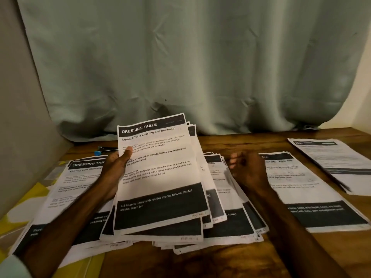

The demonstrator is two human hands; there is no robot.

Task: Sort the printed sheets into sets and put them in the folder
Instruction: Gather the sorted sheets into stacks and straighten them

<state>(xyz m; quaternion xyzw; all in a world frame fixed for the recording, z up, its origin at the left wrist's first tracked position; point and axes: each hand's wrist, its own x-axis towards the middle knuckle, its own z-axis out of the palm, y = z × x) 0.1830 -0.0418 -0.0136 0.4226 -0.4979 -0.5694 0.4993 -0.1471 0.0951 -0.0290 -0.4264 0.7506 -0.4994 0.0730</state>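
At the bottom edge of the frame, the bare wooden table (200, 261) shows between two forearms. At lower left a yellow patterned surface (26, 199) lies under the paper; I cannot tell whether it is the folder. Just above the bare wood, a middle pile (230, 225) of printed sheets lies fanned on the table. A left pile (80, 177), headed "DRESSING TABLE", overlaps the yellow surface.

Over the middle pile, at the frame's centre, the left hand (115, 167) grasps a held stack (160, 177) by its left edge, thumb on the top sheet. The stack is tilted up off the table. Its top sheet reads "Lipstick Tube Cleaning and Resetting".

Right of centre, the right hand (247, 169) hovers blurred above the sheets, fingers curled in and holding nothing.

Beside it, a right pile (313, 197) lies flat. A far pile (337, 163) sits at the right edge, apart from it.

Behind the left hand lies a pen (102, 150) with a blue end. A grey-green curtain (190, 57) fills the upper frame.
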